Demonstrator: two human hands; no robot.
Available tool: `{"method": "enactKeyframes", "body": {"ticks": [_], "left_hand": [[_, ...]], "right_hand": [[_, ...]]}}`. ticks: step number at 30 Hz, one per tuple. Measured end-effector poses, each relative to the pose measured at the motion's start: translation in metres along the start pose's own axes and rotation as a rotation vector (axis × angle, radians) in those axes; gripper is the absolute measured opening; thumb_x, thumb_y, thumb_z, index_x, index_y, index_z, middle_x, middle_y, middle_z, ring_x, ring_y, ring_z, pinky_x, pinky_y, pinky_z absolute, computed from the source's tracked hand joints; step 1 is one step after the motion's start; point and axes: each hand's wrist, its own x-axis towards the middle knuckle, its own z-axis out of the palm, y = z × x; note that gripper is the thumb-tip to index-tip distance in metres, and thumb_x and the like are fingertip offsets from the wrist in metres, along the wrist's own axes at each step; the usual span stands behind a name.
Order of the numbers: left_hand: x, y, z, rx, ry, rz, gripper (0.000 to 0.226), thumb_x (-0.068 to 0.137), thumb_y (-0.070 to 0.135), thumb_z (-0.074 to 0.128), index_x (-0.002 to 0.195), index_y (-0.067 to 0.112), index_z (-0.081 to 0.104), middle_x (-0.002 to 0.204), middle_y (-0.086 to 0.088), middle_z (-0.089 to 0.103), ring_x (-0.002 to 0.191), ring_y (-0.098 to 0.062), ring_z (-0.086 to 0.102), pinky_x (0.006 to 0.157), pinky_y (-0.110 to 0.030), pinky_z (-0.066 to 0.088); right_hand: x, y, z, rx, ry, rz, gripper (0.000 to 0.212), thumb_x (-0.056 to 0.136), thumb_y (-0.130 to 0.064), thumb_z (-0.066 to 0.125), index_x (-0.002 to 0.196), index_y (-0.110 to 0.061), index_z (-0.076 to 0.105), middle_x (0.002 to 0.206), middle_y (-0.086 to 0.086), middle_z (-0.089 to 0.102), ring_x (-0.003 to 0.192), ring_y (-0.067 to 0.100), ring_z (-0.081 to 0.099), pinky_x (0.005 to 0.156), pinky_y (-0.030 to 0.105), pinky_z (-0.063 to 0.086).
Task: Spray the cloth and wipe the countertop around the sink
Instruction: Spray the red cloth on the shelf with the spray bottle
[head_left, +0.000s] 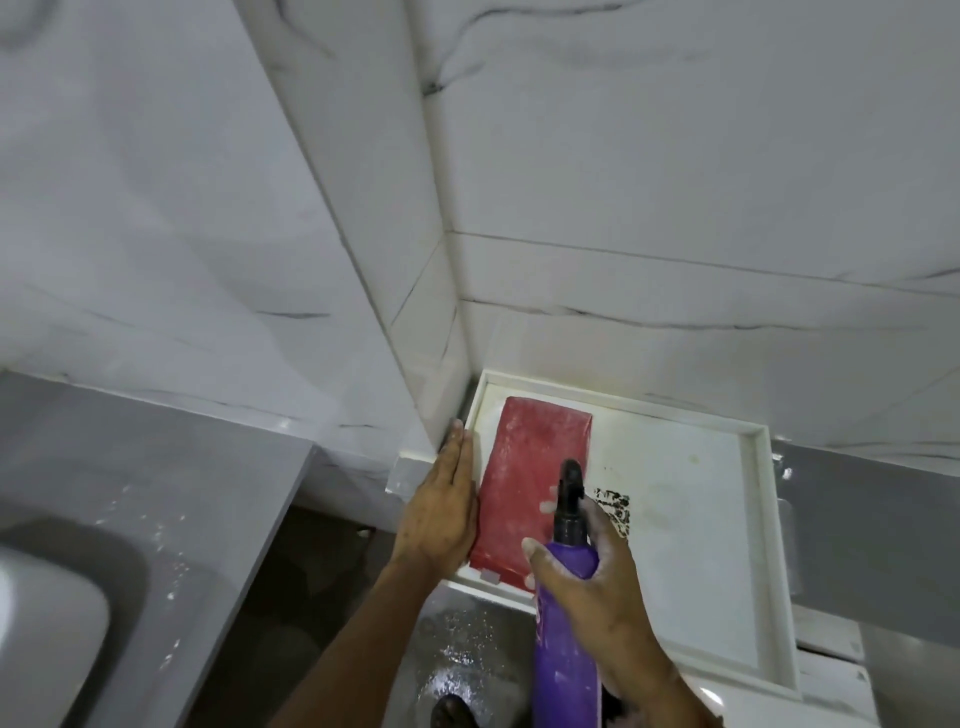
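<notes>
1. Right now: no readable writing. Purple spray bottle (566, 644) shows only a blurred pinkish patch on its side; a dark speckled mark (613, 506) on the tray can't be read.
2. Red cloth (530, 483), folded to a rectangle, lies flat in the left part of a shallow white tray (727, 519), far end near the tray's back-left corner.
3. Left hand (441, 514): flat, fingers straight and together, lying along the tray's left rim, touching the cloth's left edge. Holding nothing.
4. Right hand (597, 577): fingers wrapped round the bottle's neck, black nozzle (570, 493) over the cloth's right edge.
5. Room: white marble-look wall tiles (675, 156) with grey veins, meeting in a corner right behind the tray.
6. Grey counter (156, 467) and sink basin (57, 597) sit at left, well apart from the tray, across a floor gap. Counter has white specks.
7. Tray's right half is bare, some stains. Floor (457, 644) below looks wet.
</notes>
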Motion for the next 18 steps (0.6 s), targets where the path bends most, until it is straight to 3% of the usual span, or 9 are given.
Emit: {"method": "enactKeyframes", "body": {"ticks": [2,4,8,12,14,16,18], "left_hand": [[0.001,-0.002,0.002,0.004,0.011,0.006,0.064,0.099,0.035,0.023,0.149,0.010,-0.010,0.160,-0.008,-0.015,0.149,-0.016,-0.005,0.122,-0.039,0.019],[0.002,-0.003,0.003,0.009,0.022,0.017,0.063,0.100,0.031,0.024,0.149,0.010,-0.010,0.160,-0.008,-0.015,0.149,-0.016,-0.006,0.122,-0.039,0.017],[0.002,-0.006,0.007,0.012,0.030,0.021,0.064,0.099,0.035,0.023,0.148,0.013,-0.013,0.158,-0.005,-0.019,0.147,-0.014,-0.010,0.122,-0.036,0.012],[0.004,-0.008,0.008,0.015,0.037,0.029,0.067,0.089,0.055,0.001,0.142,0.020,-0.020,0.154,0.000,-0.024,0.145,-0.013,-0.012,0.119,-0.033,0.009],[0.003,-0.008,0.008,0.011,0.037,0.029,0.077,0.079,0.064,-0.009,0.142,0.020,-0.020,0.153,0.000,-0.024,0.145,-0.013,-0.012,0.118,-0.032,0.008],[0.003,-0.008,0.009,0.008,0.040,0.025,0.076,0.081,0.062,-0.006,0.143,0.019,-0.019,0.154,0.000,-0.023,0.144,-0.012,-0.012,0.117,-0.032,0.008],[0.003,-0.008,0.009,0.004,0.039,0.017,0.071,0.086,0.055,0.002,0.144,0.019,-0.017,0.154,0.001,-0.022,0.144,-0.011,-0.011,0.118,-0.032,0.009]], "right_hand": [[0.002,0.001,0.001,0.046,0.005,0.034,0.032,0.072,-0.027,0.079,0.094,-0.044,0.062,0.089,-0.007,0.069,0.084,0.020,0.069,0.083,0.050,0.058],[0.003,0.001,0.003,0.077,0.002,0.037,0.029,0.070,-0.028,0.079,0.087,-0.044,0.063,0.086,-0.005,0.070,0.079,0.022,0.070,0.078,0.049,0.060],[0.006,-0.001,0.004,0.085,-0.004,0.034,0.041,0.065,-0.038,0.078,0.101,-0.045,0.060,0.110,-0.010,0.064,0.086,0.020,0.071,0.076,0.039,0.062],[0.012,-0.001,-0.001,0.028,0.035,-0.013,0.026,0.074,-0.021,0.077,0.091,-0.032,0.062,0.096,0.001,0.070,0.082,0.026,0.070,0.077,0.043,0.061],[0.013,-0.001,-0.001,0.012,0.033,-0.018,0.027,0.075,-0.022,0.077,0.092,-0.035,0.060,0.096,-0.002,0.069,0.084,0.020,0.069,0.074,0.035,0.061],[0.014,-0.001,0.000,0.001,0.028,0.002,0.036,0.075,-0.028,0.076,0.102,-0.040,0.055,0.101,-0.009,0.065,0.087,0.017,0.067,0.070,0.026,0.059],[0.015,-0.002,0.000,0.026,0.027,0.007,0.034,0.075,-0.026,0.076,0.099,-0.040,0.057,0.101,-0.010,0.065,0.087,0.019,0.067,0.069,0.028,0.060]]}}
